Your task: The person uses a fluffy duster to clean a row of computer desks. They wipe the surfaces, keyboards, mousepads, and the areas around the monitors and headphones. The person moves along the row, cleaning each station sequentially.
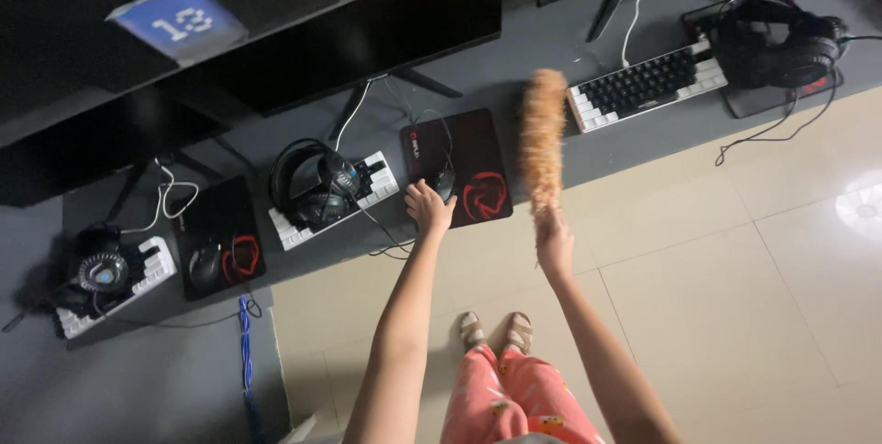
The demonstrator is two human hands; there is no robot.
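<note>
Clenching the handle, the right hand [554, 240] holds an orange feather duster [542, 139] up over the grey counter [542, 58] beside a red-and-black mouse pad [473, 177]. The left hand [428, 205] closes on the black mouse [445, 180] there, keyboard and headset [312, 185] just left.

A gaming café or computer room: one long grey desk [551, 49] carries a row of stations, each with monitor [367, 30], keyboard [643, 85], headset [317, 182] and mouse pad [473, 182], above tiled floor [735, 251].
</note>
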